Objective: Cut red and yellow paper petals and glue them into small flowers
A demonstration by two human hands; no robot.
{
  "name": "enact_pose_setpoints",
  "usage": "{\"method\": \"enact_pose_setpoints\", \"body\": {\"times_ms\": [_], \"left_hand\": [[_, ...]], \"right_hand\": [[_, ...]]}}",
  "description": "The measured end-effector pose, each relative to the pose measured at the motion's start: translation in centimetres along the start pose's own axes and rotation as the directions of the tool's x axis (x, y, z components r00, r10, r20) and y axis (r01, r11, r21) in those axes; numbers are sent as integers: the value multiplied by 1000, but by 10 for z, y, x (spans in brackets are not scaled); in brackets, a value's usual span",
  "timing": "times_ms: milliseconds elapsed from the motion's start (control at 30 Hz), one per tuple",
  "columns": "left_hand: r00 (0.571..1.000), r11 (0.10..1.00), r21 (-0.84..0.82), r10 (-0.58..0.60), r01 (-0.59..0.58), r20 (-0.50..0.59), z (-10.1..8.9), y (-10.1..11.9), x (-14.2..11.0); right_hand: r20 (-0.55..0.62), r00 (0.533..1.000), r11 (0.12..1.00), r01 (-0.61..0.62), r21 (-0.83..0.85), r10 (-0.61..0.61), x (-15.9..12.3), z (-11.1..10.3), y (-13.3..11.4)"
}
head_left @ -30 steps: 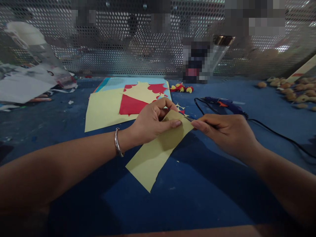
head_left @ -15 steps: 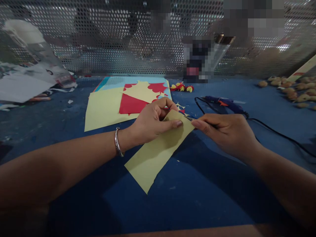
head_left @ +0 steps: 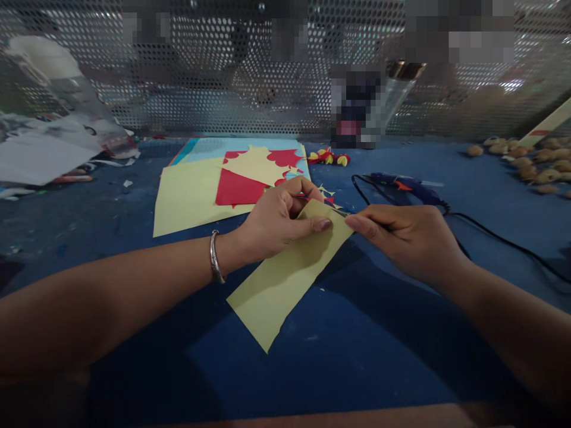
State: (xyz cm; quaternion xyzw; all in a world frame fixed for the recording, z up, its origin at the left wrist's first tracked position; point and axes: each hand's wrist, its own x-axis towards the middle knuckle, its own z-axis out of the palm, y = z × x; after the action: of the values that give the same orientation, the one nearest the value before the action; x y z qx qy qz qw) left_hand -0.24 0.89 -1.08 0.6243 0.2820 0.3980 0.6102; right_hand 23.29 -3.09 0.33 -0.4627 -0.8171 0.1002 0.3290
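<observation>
My left hand (head_left: 283, 220) pinches a pale yellow paper strip (head_left: 285, 279) near its upper end, thumb on top and fingers behind. The strip slants down toward me, and its lower right edge is uneven. My right hand (head_left: 405, 238) is closed around what look like small scissors (head_left: 341, 212). Only a thin length of metal blade shows, lying at the strip's top edge; the handles are hidden in the hand. The right thumb tip is close to the strip's upper right corner.
Behind my left hand lie a yellow sheet (head_left: 191, 199), red paper (head_left: 241, 187) with scalloped cuts and small offcuts. Red and yellow paper pieces (head_left: 329, 157) sit beyond. A blue glue gun (head_left: 408, 185) with a black cord lies right; a bottle (head_left: 78, 101) leans left.
The blade at the strip's top edge shows slightly more and has shifted a little. The strip and both hands have barely moved.
</observation>
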Motion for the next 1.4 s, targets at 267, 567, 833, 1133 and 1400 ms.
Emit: {"method": "enact_pose_setpoints", "body": {"times_ms": [267, 567, 833, 1133, 1400], "left_hand": [[998, 996, -59, -60, 61, 22, 1, 2, -1], [992, 989, -84, -115, 119, 46, 0, 2, -1], [986, 981, -102, -160, 165, 56, 2, 5, -2], [980, 974, -119, -184, 192, 72, 3, 5, -3], [964, 943, -202, -263, 263, 28, 4, 7, -2]], "right_hand": [[13, 1000, 1000, -29, 4, 29, -1, 1, 1], [23, 999, 999, -42, 20, 41, 0, 1, -1], [21, 999, 999, -50, 21, 50, 1, 1, -3], [46, 997, 998, -56, 33, 55, 2, 1, -7], [46, 997, 998, -61, 30, 59, 3, 0, -9]]}}
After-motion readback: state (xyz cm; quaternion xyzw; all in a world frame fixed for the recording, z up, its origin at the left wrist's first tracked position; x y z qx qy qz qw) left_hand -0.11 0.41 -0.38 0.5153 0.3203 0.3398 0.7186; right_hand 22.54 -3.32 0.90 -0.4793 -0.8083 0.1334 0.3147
